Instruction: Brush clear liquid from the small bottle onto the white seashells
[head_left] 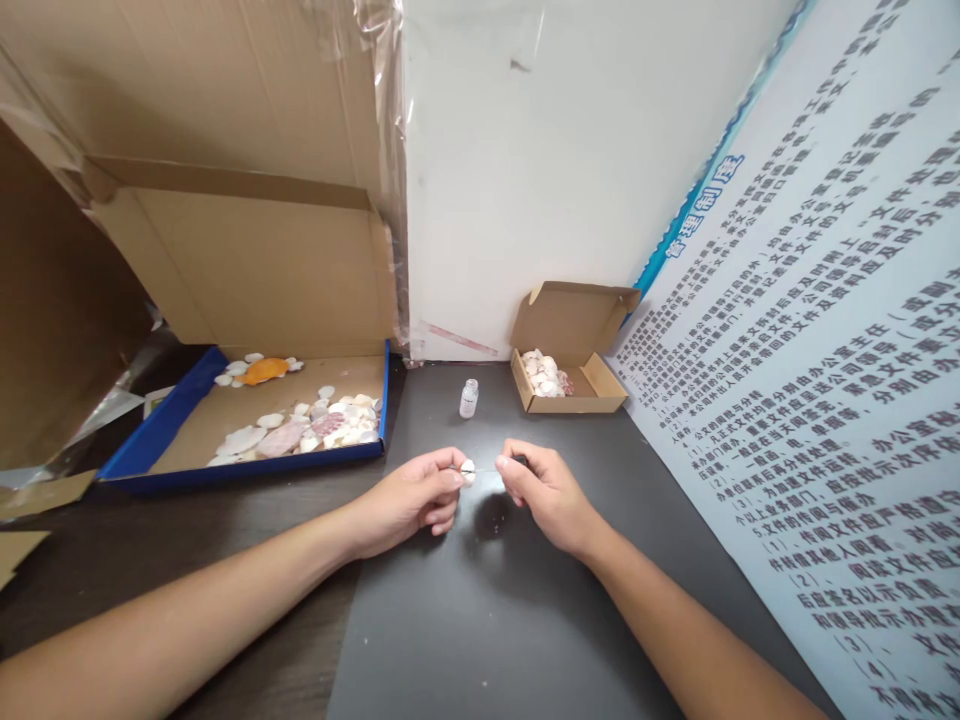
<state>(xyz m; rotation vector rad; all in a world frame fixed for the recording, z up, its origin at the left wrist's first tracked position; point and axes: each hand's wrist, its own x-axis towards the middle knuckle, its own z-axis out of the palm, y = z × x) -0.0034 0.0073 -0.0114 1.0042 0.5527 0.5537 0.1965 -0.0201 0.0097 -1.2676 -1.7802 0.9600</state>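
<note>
Between the thumb and forefinger of my left hand (420, 493) is a small white seashell (468, 471), held above the dark mat. My right hand (545, 490) is closed around a thin tool (486, 470) with a dark handle. Its slender shaft points left and meets the shell; the exact kind of tool is too small to make out. Beyond both hands, a small clear glass bottle (469, 400) with a white label stands upright on the mat.
At left, an open blue-edged cardboard box (187, 425) holds many shells and an orange shell piece (264, 371). A smaller open cardboard box (577, 404) with shells stands at the back right. A white panel (480, 200) rises behind, and a printed poster (787, 350) leans along the right.
</note>
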